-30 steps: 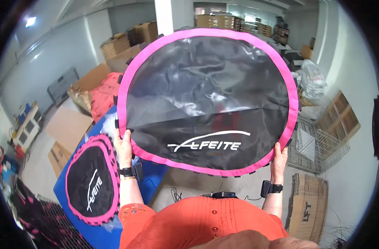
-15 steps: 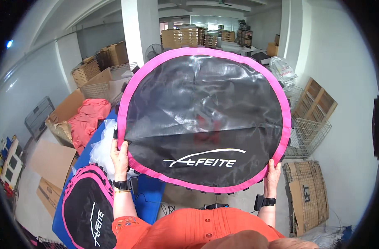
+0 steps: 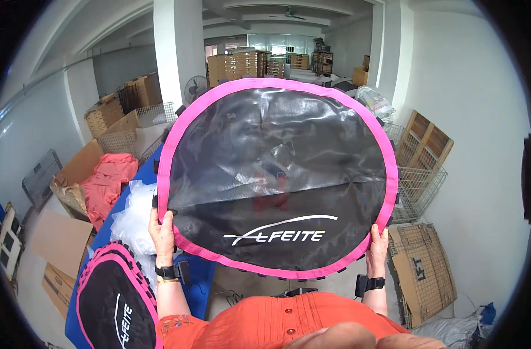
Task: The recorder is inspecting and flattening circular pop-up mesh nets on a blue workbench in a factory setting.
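Hands grip a large round black mat (image 3: pixel 277 174) with a bright pink border, held upright in front of the person so that it fills the middle of the view. Left hand (image 3: pixel 162 232) is closed on the mat's lower left rim, fingers wrapped over the pink edging; right hand (image 3: pixel 378 243) pinches the lower right rim the same way. Both wrists wear dark bands. White lettering runs along the mat's lower part, and the sheet is glossy and faintly see-through.

Below and to the left, a blue table (image 3: pixel 195 279) carries a second black and pink mat (image 3: pixel 114 296) lying near its close left corner, with crumpled clear plastic bags (image 3: pixel 132 215) just beyond it. Cardboard boxes (image 3: pixel 73 174) with red cloth sit left of the table, wire baskets (image 3: pixel 417 192) on the right.
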Demonstrator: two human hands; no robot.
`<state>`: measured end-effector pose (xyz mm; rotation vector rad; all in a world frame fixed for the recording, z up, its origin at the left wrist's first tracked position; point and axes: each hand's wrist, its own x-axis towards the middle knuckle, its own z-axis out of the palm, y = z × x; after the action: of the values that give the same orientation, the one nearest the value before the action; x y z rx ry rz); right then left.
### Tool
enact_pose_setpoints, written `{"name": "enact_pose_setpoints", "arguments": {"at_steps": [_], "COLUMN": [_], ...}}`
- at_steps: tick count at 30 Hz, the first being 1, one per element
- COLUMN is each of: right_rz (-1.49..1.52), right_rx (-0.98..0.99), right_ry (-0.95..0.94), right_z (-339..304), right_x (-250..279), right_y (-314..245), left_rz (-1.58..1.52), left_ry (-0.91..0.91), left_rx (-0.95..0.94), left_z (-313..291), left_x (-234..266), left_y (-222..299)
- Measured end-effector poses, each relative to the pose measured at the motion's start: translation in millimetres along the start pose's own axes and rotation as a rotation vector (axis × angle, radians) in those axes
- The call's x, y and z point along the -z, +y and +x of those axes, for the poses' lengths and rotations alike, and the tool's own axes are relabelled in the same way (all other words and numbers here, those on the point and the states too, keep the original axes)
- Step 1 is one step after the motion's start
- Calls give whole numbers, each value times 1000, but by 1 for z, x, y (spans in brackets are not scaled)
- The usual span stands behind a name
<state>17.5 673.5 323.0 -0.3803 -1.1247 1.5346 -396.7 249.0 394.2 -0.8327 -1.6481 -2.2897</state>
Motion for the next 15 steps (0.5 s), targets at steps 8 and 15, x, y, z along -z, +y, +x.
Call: {"name": "enact_pose_setpoints", "arguments": {"at_steps": [8, 15], "right_rz": [68, 52], "right_rx": [13, 9], "right_ry": [37, 91], "right_z": [2, 18], "right_x": [-16, -16], "right_y": [24, 7], "left_rz": [19, 119], "left_ry": [-2, 14], "left_rx": [-36, -14], "left_z": [14, 26], "left_x": [9, -14], "left_y": [-12, 6]}}
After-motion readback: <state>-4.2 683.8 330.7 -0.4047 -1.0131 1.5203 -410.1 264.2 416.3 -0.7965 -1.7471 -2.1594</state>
